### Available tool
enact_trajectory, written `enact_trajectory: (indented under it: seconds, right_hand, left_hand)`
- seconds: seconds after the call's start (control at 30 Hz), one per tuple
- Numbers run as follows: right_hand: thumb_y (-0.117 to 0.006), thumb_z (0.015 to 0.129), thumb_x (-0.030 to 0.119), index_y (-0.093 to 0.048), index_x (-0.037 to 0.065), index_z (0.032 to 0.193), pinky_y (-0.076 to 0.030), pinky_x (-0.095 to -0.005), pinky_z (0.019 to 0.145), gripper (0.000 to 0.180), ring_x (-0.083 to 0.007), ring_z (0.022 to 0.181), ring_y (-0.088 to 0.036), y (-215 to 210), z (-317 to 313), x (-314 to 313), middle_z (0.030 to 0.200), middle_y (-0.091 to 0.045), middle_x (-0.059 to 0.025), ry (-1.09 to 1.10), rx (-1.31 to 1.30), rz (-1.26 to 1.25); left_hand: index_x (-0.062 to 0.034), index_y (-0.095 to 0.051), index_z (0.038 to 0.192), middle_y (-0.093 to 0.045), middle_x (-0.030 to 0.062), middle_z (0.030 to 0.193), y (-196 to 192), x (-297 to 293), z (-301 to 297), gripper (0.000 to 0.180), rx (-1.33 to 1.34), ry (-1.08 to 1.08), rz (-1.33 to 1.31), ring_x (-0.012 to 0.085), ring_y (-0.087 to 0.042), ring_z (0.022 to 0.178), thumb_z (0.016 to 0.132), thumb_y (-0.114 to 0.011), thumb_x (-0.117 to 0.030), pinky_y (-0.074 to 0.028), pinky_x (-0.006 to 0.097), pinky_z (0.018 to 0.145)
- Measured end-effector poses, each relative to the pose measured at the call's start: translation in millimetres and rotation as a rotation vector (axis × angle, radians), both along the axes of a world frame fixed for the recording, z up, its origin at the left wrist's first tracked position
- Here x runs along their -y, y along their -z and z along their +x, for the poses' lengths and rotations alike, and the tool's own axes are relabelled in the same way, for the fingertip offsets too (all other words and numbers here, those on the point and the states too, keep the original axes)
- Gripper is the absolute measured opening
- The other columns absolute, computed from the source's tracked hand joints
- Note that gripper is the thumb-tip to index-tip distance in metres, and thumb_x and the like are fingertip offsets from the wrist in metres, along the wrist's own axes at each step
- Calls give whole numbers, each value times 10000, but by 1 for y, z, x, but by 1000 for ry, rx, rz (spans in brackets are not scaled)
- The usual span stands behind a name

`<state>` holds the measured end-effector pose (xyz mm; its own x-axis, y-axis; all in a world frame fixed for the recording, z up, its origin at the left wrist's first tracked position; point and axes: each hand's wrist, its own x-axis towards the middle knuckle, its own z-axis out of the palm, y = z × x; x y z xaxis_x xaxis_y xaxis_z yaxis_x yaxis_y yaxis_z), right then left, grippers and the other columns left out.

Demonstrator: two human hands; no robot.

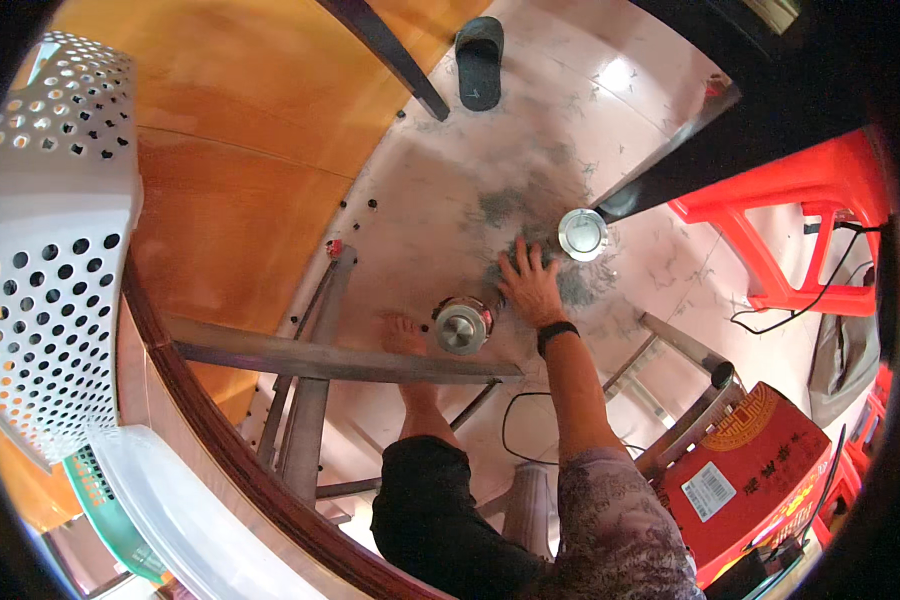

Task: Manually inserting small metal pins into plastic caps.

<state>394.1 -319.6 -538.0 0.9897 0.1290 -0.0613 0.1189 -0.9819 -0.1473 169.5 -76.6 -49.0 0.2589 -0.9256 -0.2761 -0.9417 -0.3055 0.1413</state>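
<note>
My right hand (532, 287) reaches down to the pale tiled floor (410, 210), its fingers spread over a patch of dark loose bits (515, 190). A black band circles that wrist. Nothing shows in its grip. Just beyond the fingers, to the right, is a round shiny metal piece (583, 234) like a lid or canister top. On the other side, left of the hand, stands a round steel container (461, 326) with a shiny top. My left hand is not in view.
A bare foot (403, 332) is beside the steel container. Wooden furniture bars (340, 357) cross in front. A dark slipper (480, 65) lies farther off. Right are a red plastic stool (760, 225), a cable and a red box (745, 480); left, a white perforated basket (55, 270).
</note>
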Motion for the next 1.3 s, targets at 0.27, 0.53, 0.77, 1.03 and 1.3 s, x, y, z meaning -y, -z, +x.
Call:
enact_trajectory:
  seconds: [0.27, 0.53, 0.77, 1.03, 1.3]
  right_hand:
    - [-582, 796, 332, -531, 123, 1155, -456, -494, 701, 419, -345, 1047, -438, 16, -34, -1, 1227, -438, -210, 185, 34, 13]
    - [-622, 738, 175, -575, 115, 953, -506, -431, 651, 228, -341, 941, -495, 29, -24, -6, 992, -468, -165, 408, 53, 241]
    - [-642, 691, 130, -594, 63, 870, -473, -414, 639, 196, -359, 832, -549, 2, -17, -22, 846, -558, -183, 769, 16, 553]
    - [-606, 786, 197, -619, 14, 826, -482, -355, 669, 188, -257, 717, -615, -57, -21, -18, 762, -640, -155, 866, -8, 955]
    - [-560, 845, 249, -608, 42, 855, -488, -339, 661, 213, -198, 706, -604, -187, -54, -41, 765, -631, -95, 772, -51, 1486]
  left_hand:
    - [-37, -573, 915, -508, 104, 875, 7, 3, -1, 235, 15, 5, -34, 246, -522, 852, 855, -439, -221, -472, 392, 806]
    - [-38, -583, 910, -520, 99, 884, 8, 2, 2, 235, 34, 49, -110, 242, -527, 841, 857, -450, -224, -475, 385, 797]
    - [-39, -646, 924, -599, 46, 1008, -1, 27, 8, 267, 178, -202, -234, 239, -583, 849, 850, -582, -287, -497, 327, 722]
    - [4, -575, 1133, -519, 169, 1196, -12, 44, 26, 545, 55, -404, -84, 269, -528, 991, 675, -630, -288, -427, 413, 874]
    - [-10, -575, 1132, -514, 156, 1198, -23, 48, 25, 597, 135, -404, -187, 242, -511, 985, 639, -658, -335, -398, 397, 894]
